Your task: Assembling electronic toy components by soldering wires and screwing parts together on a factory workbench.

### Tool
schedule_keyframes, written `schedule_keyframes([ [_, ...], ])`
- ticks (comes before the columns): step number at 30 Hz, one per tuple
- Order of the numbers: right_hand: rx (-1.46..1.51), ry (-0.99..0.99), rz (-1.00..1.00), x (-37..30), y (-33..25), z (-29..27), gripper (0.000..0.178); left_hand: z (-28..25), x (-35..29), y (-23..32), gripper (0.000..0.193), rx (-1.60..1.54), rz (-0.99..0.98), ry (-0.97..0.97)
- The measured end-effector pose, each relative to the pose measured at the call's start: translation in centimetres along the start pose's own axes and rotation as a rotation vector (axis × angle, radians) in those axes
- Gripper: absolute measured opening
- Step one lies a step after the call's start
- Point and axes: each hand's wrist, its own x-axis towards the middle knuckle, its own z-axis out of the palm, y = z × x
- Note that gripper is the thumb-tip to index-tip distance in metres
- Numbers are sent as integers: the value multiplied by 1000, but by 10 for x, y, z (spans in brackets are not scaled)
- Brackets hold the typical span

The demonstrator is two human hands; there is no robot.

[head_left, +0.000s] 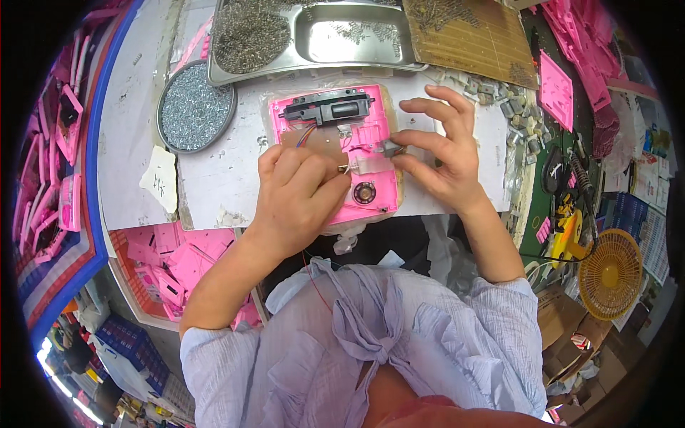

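Note:
A pink plastic housing (385, 201) lies open on a padded surface on the table in front of me. Across its far end sits a black mechanism (347, 109), with thin coloured wires (307, 135) running from it. Near the close end is a small round speaker (364, 192). My left hand (300, 192) is over the housing's left side, its fingertips pinched together near the middle; what they grip is too small to make out. At the right edge, my right hand (449, 153) holds a small grey block (389, 148) between thumb and index finger, other fingers spread.
Beyond the housing stand a steel tray (303, 75) of small metal parts and a cardboard sheet (471, 39). A round dish (164, 128) of screws is at left. Several loose grey blocks (517, 118) lie at right. Below the table's left edge, a crate (143, 308) holds pink parts.

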Motion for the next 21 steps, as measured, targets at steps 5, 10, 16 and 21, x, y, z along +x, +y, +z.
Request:
schedule_keyframes([
  [5, 182, -122, 246, 5, 2, 16, 28, 2, -6, 1, 25, -57, -50, 19],
  [10, 129, -158, 291, 12, 3, 19, 25, 2, -8, 0, 25, -92, -51, 20],
  [16, -58, -207, 207, 20, -3, 17, 22, 3, -10, 0, 18, -132, -30, 24],
  [21, -233, -212, 114, 33, -17, 8, 20, 5, -13, 0, 23, -236, -42, 13],
])
